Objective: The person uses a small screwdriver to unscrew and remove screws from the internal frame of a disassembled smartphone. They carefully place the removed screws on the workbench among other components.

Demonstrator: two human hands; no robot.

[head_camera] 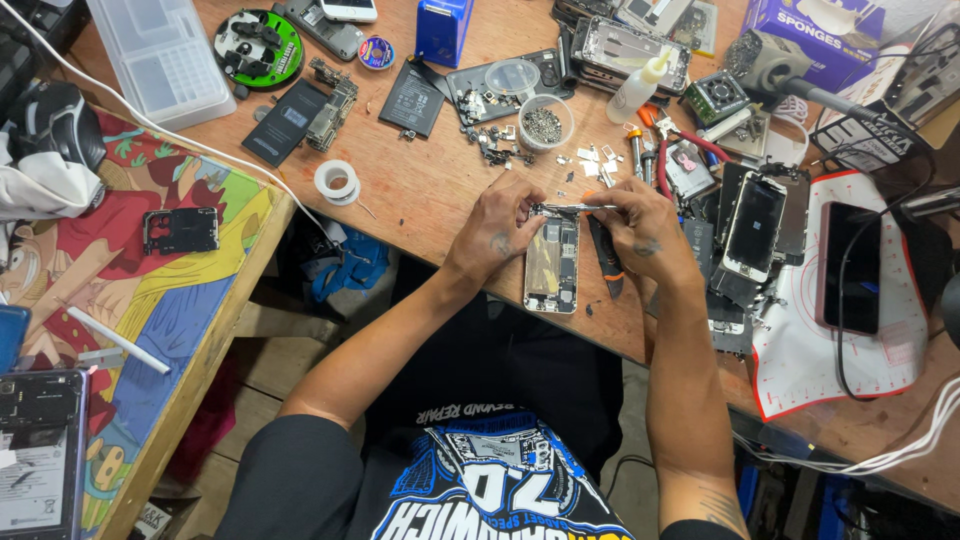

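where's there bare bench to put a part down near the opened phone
Bare wood lies left of the opened phone, between the tape roll and the left hand. Crowded: small parts around the screw cup above, and phones stacked beside the right hand up to the white mat.

Wood table (420,195), worn & cluttered; 2nd table (215,350) at left w/ cartoon mat (150,270); dark floor below, even light.
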